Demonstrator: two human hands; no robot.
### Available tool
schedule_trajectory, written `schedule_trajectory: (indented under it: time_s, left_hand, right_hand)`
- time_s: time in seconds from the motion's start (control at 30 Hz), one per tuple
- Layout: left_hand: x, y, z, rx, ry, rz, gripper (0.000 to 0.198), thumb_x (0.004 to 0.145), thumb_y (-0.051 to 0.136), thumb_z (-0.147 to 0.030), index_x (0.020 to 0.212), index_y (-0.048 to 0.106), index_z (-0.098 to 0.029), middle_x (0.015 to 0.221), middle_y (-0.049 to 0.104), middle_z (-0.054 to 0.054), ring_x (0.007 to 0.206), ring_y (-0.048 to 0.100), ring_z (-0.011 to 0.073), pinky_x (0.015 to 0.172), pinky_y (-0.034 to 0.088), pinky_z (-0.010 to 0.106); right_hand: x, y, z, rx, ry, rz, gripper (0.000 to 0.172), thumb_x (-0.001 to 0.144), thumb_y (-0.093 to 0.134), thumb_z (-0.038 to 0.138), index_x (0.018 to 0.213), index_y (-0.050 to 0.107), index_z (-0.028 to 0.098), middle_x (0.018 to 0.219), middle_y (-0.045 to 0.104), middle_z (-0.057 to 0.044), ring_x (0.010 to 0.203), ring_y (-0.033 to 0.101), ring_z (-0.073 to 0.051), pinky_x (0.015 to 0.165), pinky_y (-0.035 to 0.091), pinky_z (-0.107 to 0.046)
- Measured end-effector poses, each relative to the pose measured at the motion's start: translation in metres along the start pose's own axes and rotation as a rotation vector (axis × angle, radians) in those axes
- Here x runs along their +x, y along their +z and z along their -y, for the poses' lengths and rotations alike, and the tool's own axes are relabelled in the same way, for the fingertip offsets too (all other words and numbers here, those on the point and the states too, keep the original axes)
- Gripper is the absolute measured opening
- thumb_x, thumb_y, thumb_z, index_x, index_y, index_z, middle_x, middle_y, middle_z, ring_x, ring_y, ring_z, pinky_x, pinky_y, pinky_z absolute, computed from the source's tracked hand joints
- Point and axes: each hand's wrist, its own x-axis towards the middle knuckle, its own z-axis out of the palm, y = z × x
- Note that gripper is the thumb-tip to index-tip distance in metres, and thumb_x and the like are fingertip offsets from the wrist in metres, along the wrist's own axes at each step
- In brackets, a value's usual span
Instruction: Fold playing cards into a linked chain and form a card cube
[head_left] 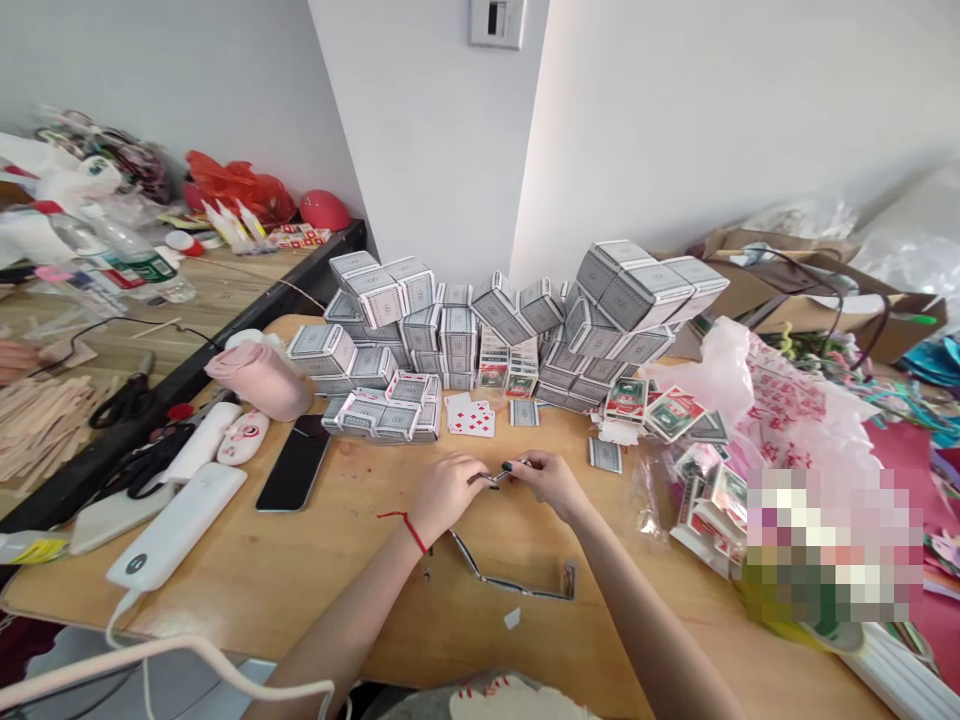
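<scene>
My left hand and my right hand meet over the middle of the wooden table, both pinched on a small folded playing card piece held between them. A red string circles my left wrist. Just below the hands lies a zigzag strip of folded cards on the table. A few face-up cards lie beyond my hands, in front of a big pile of card blocks.
A black phone, white power bank, pink roll and scissors sit left. Card packs and a pink plastic bag crowd the right. A second table with bottles and wooden sticks stands far left.
</scene>
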Motion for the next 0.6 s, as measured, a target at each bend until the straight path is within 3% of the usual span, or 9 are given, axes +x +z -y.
schedule_trajectory:
  time_s: [0.23, 0.43, 0.6]
  left_hand:
    - [0.001, -0.002, 0.0, -0.037, -0.107, -0.033, 0.016, 0.075, 0.06, -0.03, 0.086, 0.065, -0.02, 0.089, 0.067, 0.004, 0.085, 0.06, 0.0191, 0.077, 0.044, 0.03]
    - [0.001, -0.006, 0.002, 0.055, -0.125, 0.114, 0.022, 0.076, 0.053, -0.014, 0.092, 0.066, -0.02, 0.091, 0.068, 0.005, 0.086, 0.061, 0.0197, 0.076, 0.044, 0.03]
    - [-0.005, -0.004, -0.002, 0.114, -0.11, 0.113, 0.024, 0.076, 0.051, -0.011, 0.092, 0.066, -0.021, 0.089, 0.067, 0.005, 0.086, 0.06, 0.0183, 0.075, 0.044, 0.028]
  right_hand:
    - [-0.007, 0.008, 0.003, 0.048, -0.051, -0.151, 0.042, 0.055, 0.07, 0.051, 0.075, 0.068, 0.014, 0.083, 0.068, -0.009, 0.065, 0.059, -0.017, 0.047, 0.041, -0.024]
    - [-0.009, 0.009, 0.0, 0.104, -0.122, -0.001, 0.032, 0.056, 0.072, 0.043, 0.071, 0.064, 0.016, 0.097, 0.066, -0.011, 0.093, 0.06, -0.021, 0.079, 0.045, -0.03]
    - [-0.006, -0.006, 0.006, -0.064, -0.007, 0.181, 0.036, 0.06, 0.07, 0.043, 0.082, 0.064, 0.014, 0.094, 0.066, -0.009, 0.081, 0.061, -0.018, 0.076, 0.045, -0.031]
